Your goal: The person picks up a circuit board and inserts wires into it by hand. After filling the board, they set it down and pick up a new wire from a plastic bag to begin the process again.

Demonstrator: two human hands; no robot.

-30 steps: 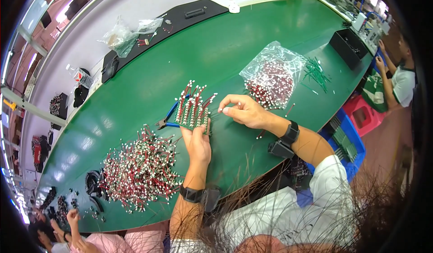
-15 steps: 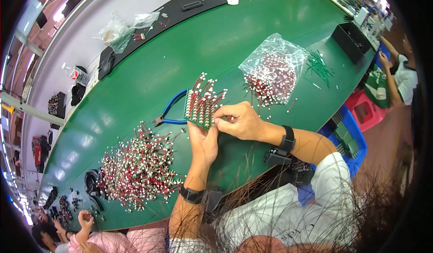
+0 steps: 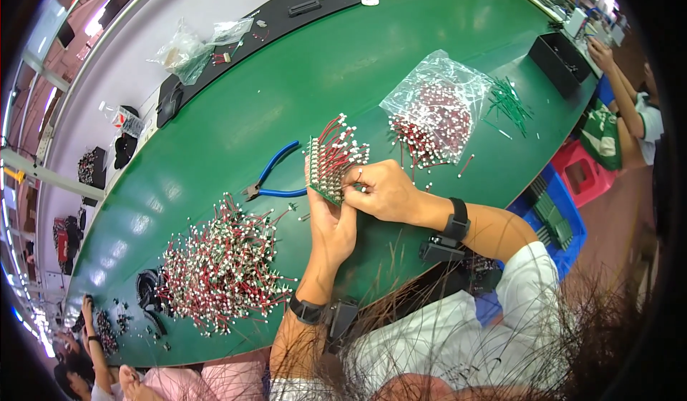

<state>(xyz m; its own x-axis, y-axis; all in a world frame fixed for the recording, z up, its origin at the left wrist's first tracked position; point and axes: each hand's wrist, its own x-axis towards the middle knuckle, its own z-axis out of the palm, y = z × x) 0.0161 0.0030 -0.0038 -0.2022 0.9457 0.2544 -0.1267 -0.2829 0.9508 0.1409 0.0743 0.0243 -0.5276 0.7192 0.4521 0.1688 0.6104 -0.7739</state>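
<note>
My left hand point(image 3: 330, 228) grips a green circuit board panel point(image 3: 315, 162) from below, tilted above the table. Rows of white connectors and short red wires with white plugs stand up from the panel. At its near right edge, the fingers of my right hand point(image 3: 383, 190) are pinched together by the wires; what lies between the fingertips is too small to make out. Just left of the panel, blue-handled cutters point(image 3: 274, 172) lie spread on the table. A large heap of red wires with white plugs point(image 3: 222, 269) spreads near my left forearm.
On the green table point(image 3: 236, 129), a clear plastic bag point(image 3: 440, 104) of similar wires lies at the right, beside green strips point(image 3: 509, 106). A black bin point(image 3: 559, 63) stands at the far right edge. A blue crate point(image 3: 554, 222) holds green boards. Other people sit at both sides.
My left hand has shifted the panel slightly right and tilted it more steeply. My right hand stays pinched at its edge. People at both sides have moved their arms.
</note>
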